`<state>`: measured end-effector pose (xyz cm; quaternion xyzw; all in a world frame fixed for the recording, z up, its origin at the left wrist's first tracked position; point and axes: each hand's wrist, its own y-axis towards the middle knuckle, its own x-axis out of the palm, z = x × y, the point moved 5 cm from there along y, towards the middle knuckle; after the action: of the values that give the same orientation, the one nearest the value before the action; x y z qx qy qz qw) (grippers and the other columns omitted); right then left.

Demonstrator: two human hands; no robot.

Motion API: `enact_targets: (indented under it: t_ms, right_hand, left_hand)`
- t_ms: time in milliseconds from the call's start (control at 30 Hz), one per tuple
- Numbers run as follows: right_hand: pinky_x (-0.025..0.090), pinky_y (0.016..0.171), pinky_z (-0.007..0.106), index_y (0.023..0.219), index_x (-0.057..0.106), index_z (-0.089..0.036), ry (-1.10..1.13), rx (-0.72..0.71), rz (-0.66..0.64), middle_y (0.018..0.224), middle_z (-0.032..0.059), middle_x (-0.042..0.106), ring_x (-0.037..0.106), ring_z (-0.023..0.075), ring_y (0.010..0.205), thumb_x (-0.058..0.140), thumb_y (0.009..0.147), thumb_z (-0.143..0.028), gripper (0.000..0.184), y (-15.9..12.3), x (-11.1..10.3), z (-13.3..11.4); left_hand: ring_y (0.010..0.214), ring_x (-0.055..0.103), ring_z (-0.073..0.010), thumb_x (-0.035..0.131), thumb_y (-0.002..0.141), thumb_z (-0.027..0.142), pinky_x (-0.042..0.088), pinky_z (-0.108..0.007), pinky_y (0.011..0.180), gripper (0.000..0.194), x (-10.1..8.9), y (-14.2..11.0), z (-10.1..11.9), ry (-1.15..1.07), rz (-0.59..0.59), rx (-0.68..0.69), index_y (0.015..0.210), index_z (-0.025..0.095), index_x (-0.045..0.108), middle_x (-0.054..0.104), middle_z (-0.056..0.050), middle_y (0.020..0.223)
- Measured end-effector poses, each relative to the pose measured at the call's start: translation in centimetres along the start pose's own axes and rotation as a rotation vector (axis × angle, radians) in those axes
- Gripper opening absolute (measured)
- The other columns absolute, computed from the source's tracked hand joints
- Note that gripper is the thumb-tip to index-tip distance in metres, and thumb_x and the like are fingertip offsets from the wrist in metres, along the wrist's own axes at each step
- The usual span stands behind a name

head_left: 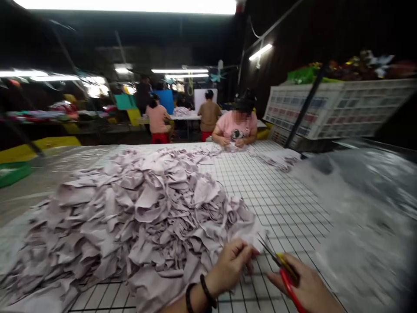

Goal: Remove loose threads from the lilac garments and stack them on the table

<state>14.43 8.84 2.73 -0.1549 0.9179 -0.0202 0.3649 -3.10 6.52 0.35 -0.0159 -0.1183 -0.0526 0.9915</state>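
Observation:
My left hand (233, 263), with two dark bead bracelets at its wrist, is closed in a pinch on the edge of a pale mauve garment piece (249, 230). My right hand (304, 282) is wrapped round a pair of scissors (286, 278) with red and yellow handles. Their slim blades point up and left, just right of my left hand and near the cloth's edge. A big crumpled heap of the same mauve garment pieces (143, 213) spreads across the table to the left of my hands. My left fingertips are partly hidden.
The white table (267, 187) has a dark grid. Clear plastic sheeting (368, 226) lies along the right, below a white crate (339, 108). Across the table a person in pink (237, 126) handles cloth beside a small garment pile (280, 158). A green tray (14, 174) stands far left.

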Motion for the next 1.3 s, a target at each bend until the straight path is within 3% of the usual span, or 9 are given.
enact_targets:
  t_ms: [200,467,1100,1300]
  right_hand:
    - [0.038,0.057,0.027,0.073,0.044,-0.022,-0.162,-0.071,-0.056,0.071,-0.0005,0.053,0.048,0.0160,0.064,0.063,0.072,-0.049,0.032,-1.0,-0.7,-0.3]
    - [0.037,0.059,0.026,0.074,0.043,-0.021,-0.246,-0.136,-0.034,0.075,-0.0001,0.053,0.047,0.0150,0.066,0.063,0.073,-0.043,0.029,-1.5,-0.1,-1.4]
    - [0.030,0.052,0.024,0.065,0.043,-0.021,-0.397,-0.227,0.122,0.063,-0.0016,0.053,0.045,0.0131,0.057,0.062,0.074,-0.043,0.030,-1.5,0.5,-1.4]
    - [0.027,0.049,0.024,0.059,0.038,-0.021,-0.369,-0.260,0.149,0.055,-0.0036,0.046,0.037,0.0110,0.051,0.063,0.073,-0.042,0.036,-1.3,0.8,-0.7]
  left_hand:
    - [0.057,0.055,-0.0106,0.050,0.089,0.046,0.045,-0.024,0.056,0.035,0.1,0.0,0.6,0.085,-0.083,0.031,0.090,0.013,0.060,0.056,-0.002,0.077]
    - [0.057,0.053,-0.0092,0.045,0.092,0.042,0.042,-0.023,0.055,0.031,0.5,-0.1,0.1,0.158,-0.145,0.073,0.084,0.014,0.055,0.053,-0.001,0.078]
    - [0.056,0.048,-0.0076,0.045,0.092,0.041,0.040,-0.021,0.053,0.030,0.4,-0.4,0.2,0.144,-0.168,0.053,0.083,0.013,0.055,0.051,0.000,0.075]
    - [0.054,0.049,-0.0076,0.046,0.092,0.041,0.039,-0.021,0.052,0.031,0.5,-0.4,-0.2,0.111,-0.166,0.019,0.084,0.013,0.057,0.052,0.000,0.073]
